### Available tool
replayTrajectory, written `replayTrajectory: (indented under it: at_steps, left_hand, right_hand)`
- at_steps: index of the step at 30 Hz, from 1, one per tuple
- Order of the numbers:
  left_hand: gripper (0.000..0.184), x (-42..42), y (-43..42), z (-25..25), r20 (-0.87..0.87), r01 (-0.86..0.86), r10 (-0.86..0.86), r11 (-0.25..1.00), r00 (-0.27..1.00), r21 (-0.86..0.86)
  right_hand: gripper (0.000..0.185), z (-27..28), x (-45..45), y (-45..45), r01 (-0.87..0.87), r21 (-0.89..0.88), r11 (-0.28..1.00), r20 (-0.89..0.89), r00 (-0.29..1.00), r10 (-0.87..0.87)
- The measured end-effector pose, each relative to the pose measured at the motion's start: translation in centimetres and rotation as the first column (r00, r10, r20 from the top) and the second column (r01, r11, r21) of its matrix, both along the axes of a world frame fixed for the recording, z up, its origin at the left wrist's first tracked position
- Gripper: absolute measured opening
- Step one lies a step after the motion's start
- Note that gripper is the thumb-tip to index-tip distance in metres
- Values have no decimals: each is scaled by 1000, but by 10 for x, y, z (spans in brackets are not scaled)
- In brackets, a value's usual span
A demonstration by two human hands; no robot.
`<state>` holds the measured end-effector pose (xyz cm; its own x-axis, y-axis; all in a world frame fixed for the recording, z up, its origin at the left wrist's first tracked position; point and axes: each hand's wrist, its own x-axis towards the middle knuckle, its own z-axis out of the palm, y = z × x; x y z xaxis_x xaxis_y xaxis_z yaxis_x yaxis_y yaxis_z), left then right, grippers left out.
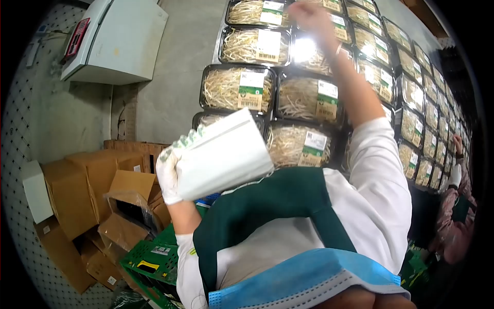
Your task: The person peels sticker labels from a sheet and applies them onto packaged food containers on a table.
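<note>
My left hand (169, 172), in a white glove, grips the left end of a white bundle of label sheets (226, 157). Curled edges with green print stick out near the fingers. My right hand (311, 20) is stretched out over the far trays and smeared by motion, so its fingers cannot be made out. Beneath and around it lie clear-lidded black trays of bean sprouts (236, 88), each with a white, green and brown label. One bean sprout tray (298, 146) sits just right of the bundle; another is partly hidden behind it.
Rows of packed trays (411, 98) run along the grey table (180, 67) to the right. A white box-shaped machine (123, 41) stands at upper left. Cardboard boxes (72, 190) and a green crate (154, 262) are at lower left. At far right is another person's sleeve (453, 226).
</note>
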<state>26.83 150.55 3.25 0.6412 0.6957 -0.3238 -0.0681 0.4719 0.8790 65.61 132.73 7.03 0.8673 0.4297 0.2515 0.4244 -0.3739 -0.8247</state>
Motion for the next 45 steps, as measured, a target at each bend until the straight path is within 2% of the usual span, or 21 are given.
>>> replayTrajectory:
  at_steps: [1, 3, 4, 7, 14, 17, 20, 21, 23, 27, 29, 30, 31, 33, 34, 35, 36, 37, 41, 42, 45]
  left_hand:
    - [20, 2, -8, 10, -11, -10, 11, 999, 1000, 44]
    - [20, -5, -12, 12, -60, -82, 86, 994, 994, 67]
    - [19, -8, -15, 13, -50, -111, 114, 992, 992, 58]
    - [21, -27, -17, 15, -133, -192, 198, 980, 971, 60]
    - [23, -31, -23, 21, -209, -185, 189, 982, 960, 39]
    - [23, -39, -16, 13, -185, -182, 185, 983, 965, 29]
    - [19, -46, -9, 5, -167, -205, 206, 978, 964, 23]
    - [19, -46, -7, 5, -168, -200, 200, 980, 965, 18]
    - [20, -42, -6, 8, -111, -185, 196, 977, 974, 103]
    - [21, -41, -14, 20, -62, -181, 188, 978, 980, 100]
    - [21, -47, -15, 16, -44, -174, 178, 981, 983, 83]
    - [21, -52, -13, 15, -26, -156, 158, 986, 987, 63]
    - [21, -58, -8, 11, -33, -140, 142, 988, 989, 57]
    - [21, -70, 6, 0, 40, -158, 157, 987, 987, 29]
    - [22, -75, 18, -5, 29, -133, 133, 991, 991, 32]
    - [22, -78, 29, -10, 35, -118, 117, 993, 993, 24]
    - [22, -78, 41, -13, 26, -106, 104, 993, 994, 56]
    - [22, -76, 53, -15, 18, -92, 91, 992, 996, 85]
    - [21, -74, 95, 1, 66, 94, -100, 991, 993, 94]
    - [23, -73, 100, 2, 79, 23, -32, 994, 996, 111]
    - [23, -80, 119, -9, 17, -4, 3, 997, 1000, 74]
  right_hand:
    - [27, -37, 87, -2, 107, 293, 950, -143, 987, -67]
    - [29, -55, 176, -18, 299, -45, 953, -134, 944, -302]
    - [33, -65, 200, -18, 351, -221, 910, 68, 936, -345]
    - [34, -91, 231, 4, 369, -272, 889, 14, 925, -380]
    - [27, -72, 222, -11, 503, -594, 628, 366, 864, -346]
    - [25, -74, 220, -46, 583, -463, 668, 448, 804, -391]
    - [18, -83, 159, -51, 255, -90, 963, -91, 961, -263]
    - [30, -87, 139, -50, 190, -163, 968, -54, 978, -201]
    - [26, -100, 128, -47, 199, -286, 937, 93, 979, -180]
    - [29, -105, 110, -27, 377, -449, 810, 354, 908, -226]
    - [33, -82, 93, -23, 495, -724, 479, 557, 830, -16]
    - [55, -62, 77, -27, 571, -630, 526, 589, 793, -155]
    - [73, -67, 88, -39, 612, -647, 455, 548, 788, -282]
    - [74, -128, 137, -94, 831, -295, 472, 901, 406, -152]
    - [66, -125, 118, -98, 583, -279, 763, 615, 719, -324]
    - [57, -121, 95, -106, 316, -76, 946, 216, 931, -293]
    - [42, -99, 82, -112, 80, -130, 988, -89, 992, -92]
    - [47, -98, 45, -102, 75, 33, 997, -214, 975, -66]
    - [43, -105, -10, -67, 223, -179, 958, 94, 973, -209]
    - [42, -96, -22, -54, 312, -280, 908, 227, 940, -254]
    - [42, -111, -15, -46, 361, -488, 795, 454, 883, -122]
